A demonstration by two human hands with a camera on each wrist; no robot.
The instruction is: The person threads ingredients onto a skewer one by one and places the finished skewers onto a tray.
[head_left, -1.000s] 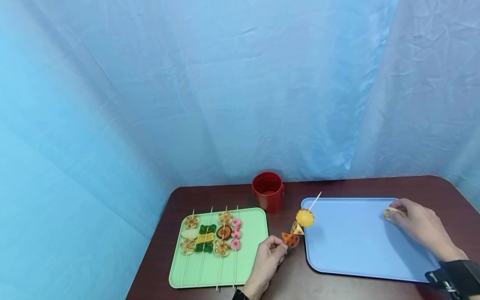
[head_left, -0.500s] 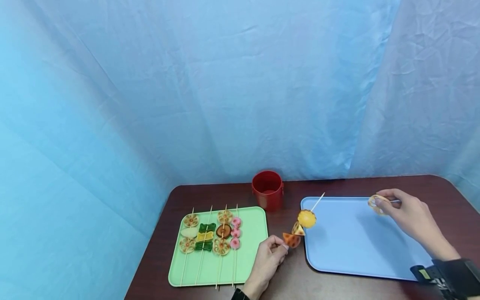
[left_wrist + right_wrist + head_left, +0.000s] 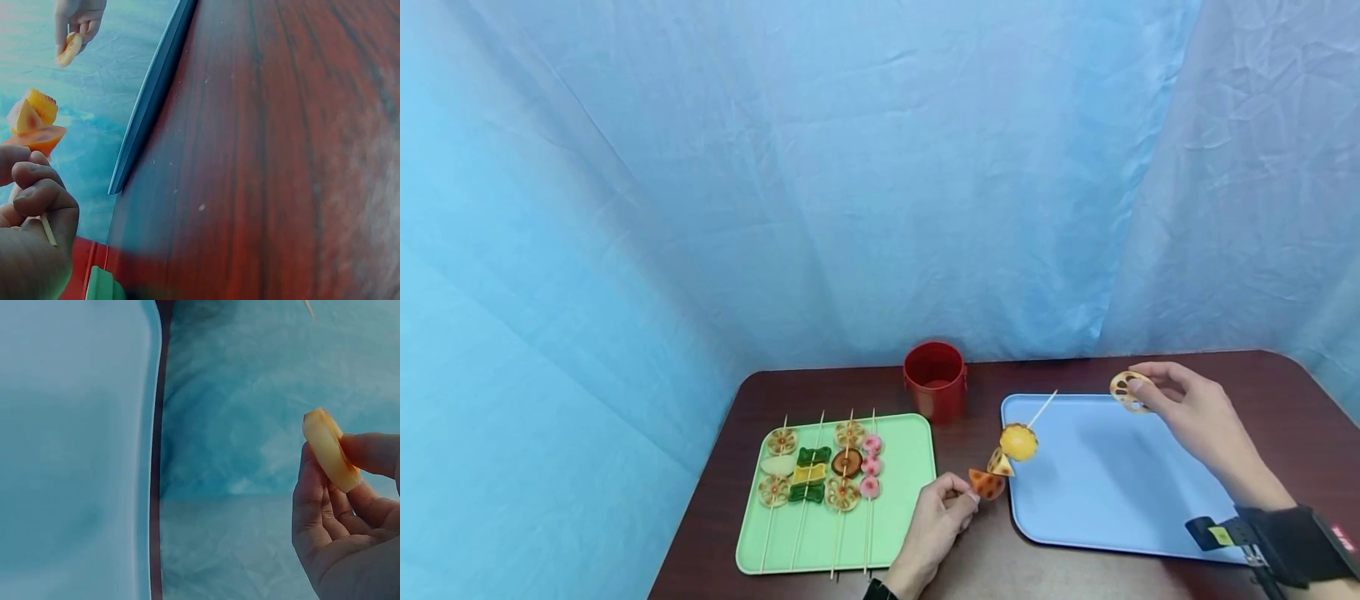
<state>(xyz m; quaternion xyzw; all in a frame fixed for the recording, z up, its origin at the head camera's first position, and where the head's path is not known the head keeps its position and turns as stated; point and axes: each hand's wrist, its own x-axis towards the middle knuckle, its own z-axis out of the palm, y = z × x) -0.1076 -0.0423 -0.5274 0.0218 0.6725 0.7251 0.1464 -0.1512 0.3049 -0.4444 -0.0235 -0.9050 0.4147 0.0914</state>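
Note:
My left hand grips the lower end of a wooden skewer, held tilted between the two trays. Threaded on it are an orange wedge-shaped piece nearest the fingers, a pale yellow wedge with brown spots, and a round yellow slice with a scalloped edge. The skewer's bare tip points up and right. Above the blue tray, my right hand pinches a lotus root slice between thumb and fingers. In the right wrist view the lotus root slice shows edge-on.
The blue tray lies below the right hand. A green tray at left holds several filled skewers, with lotus root, green and yellow pieces, a mushroom-like slice and pink rounds. Behind stands a red bucket, near the table's back edge.
My right hand has lifted the lotus root slice off the blue tray's right side and carried it leftward and up. The left hand and its skewer have shifted only slightly rightward.

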